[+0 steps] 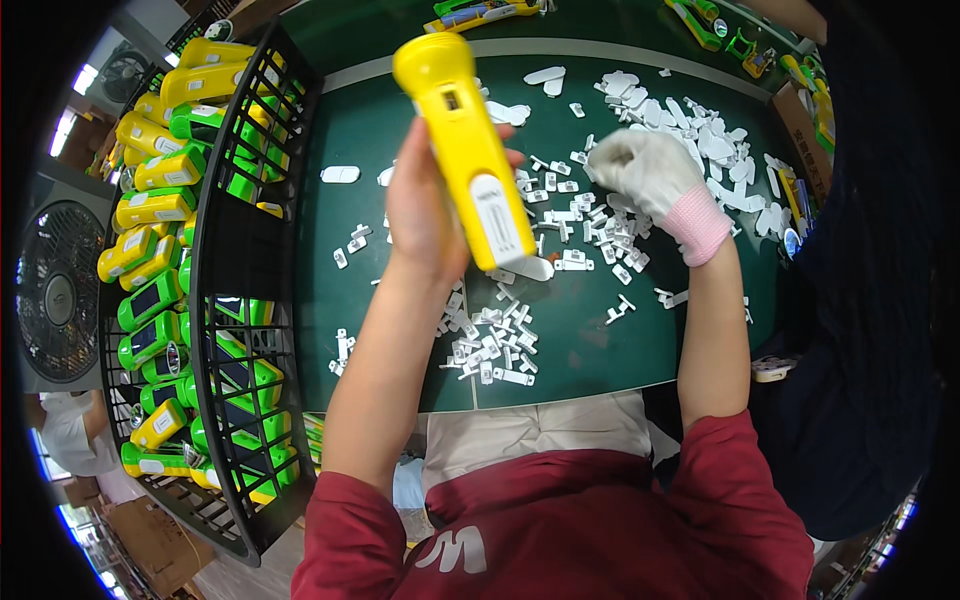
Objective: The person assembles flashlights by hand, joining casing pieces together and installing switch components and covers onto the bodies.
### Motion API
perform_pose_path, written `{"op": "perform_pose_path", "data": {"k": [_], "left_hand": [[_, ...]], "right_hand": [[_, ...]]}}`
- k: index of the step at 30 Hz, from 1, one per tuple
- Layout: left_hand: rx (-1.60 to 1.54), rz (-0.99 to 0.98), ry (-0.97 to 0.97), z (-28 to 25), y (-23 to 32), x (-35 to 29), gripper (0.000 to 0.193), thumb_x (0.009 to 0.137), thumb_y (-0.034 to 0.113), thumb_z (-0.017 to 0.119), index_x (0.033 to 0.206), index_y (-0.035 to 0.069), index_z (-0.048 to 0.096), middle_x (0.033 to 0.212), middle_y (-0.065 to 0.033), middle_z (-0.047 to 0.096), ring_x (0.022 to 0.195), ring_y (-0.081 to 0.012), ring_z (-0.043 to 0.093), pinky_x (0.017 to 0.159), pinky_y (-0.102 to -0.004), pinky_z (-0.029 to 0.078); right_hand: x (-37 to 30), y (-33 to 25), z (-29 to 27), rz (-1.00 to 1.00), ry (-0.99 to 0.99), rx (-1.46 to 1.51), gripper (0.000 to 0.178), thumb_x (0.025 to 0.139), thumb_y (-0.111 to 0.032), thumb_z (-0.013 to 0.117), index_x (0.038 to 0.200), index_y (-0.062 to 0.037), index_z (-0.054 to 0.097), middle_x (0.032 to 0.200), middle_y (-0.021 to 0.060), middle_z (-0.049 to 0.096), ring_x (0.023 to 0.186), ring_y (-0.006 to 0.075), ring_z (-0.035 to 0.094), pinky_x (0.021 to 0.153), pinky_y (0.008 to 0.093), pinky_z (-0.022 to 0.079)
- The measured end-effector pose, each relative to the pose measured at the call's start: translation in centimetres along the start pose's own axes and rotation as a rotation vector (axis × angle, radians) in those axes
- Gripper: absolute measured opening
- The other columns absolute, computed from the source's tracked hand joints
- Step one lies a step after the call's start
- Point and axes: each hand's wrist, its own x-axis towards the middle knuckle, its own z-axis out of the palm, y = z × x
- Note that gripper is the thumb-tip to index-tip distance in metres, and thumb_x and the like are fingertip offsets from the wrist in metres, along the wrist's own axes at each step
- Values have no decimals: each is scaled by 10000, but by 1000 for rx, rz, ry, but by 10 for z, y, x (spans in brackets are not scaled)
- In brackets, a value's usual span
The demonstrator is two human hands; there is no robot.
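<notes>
Here's the left hand [428, 215], bare, wrapped round a yellow flashlight [468, 150], thumb down one side and fingertips peeking out on the other! That flashlight is up above the middle of the green counter [600, 350], lamp end toward the far edge and leaning a little left, a dark slot [451, 100] high on its face, a white oval plate [494, 215] near its tail. Across to the right hand [648, 172], in a white glove with a pink cuff [697, 226]: fingers curled, right by the small white clips [622, 240], and whether they pinch anything I cannot tell. More of those clips heap up toward the front edge, with a few strays near the front-left corner. Out past the glove, flat white covers [720, 148] spread toward the far-right corner, and one lone oval cover [340, 174] sits near the left edge. Beyond that edge, a black plastic crate [240, 225] packed with yellow and green flashlights [155, 258], a fan [60, 270] behind it; and along the far edge, more yellow and green parts [697, 25]
</notes>
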Motion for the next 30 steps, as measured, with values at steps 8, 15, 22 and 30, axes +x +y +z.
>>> {"op": "perform_pose_path", "data": {"k": [8, 15, 22, 30], "left_hand": [[27, 33, 131, -6, 0, 5, 487, 938, 380, 325, 1225, -3, 415, 1017, -164, 546, 835, -251, 571, 776, -355, 486], [47, -98, 64, 2, -8, 0, 458, 916, 347, 413, 1225, 10, 404, 986, -147, 557, 817, -224, 567, 767, -318, 479], [373, -125, -8, 10, -15, -5, 441, 771, 198, 680, 1094, 44, 423, 962, -104, 586, 815, -162, 599, 718, -294, 491], [447, -72, 16, 8, -17, -5, 446, 746, 145, 713, 1076, 43, 430, 941, -90, 611, 824, -164, 608, 755, -301, 491]], "right_hand": [[3, 8, 21, -235, -57, -314, 95, 724, -110, 635, 804, -66, 661, 749, 81, 607, 650, 237, 610, 629, 320, 492], [4, -5, 12, 22, 6, -127, 140, 750, -168, 618, 851, -93, 678, 789, 92, 659, 763, 243, 630, 720, 330, 488], [0, -8, 20, -93, 261, 79, 138, 771, -162, 615, 842, -49, 651, 768, 103, 645, 683, 198, 614, 642, 277, 467], [-9, -28, 15, -72, 302, 217, 102, 782, -105, 585, 831, -36, 641, 804, 108, 635, 754, 255, 618, 695, 328, 484]]}}
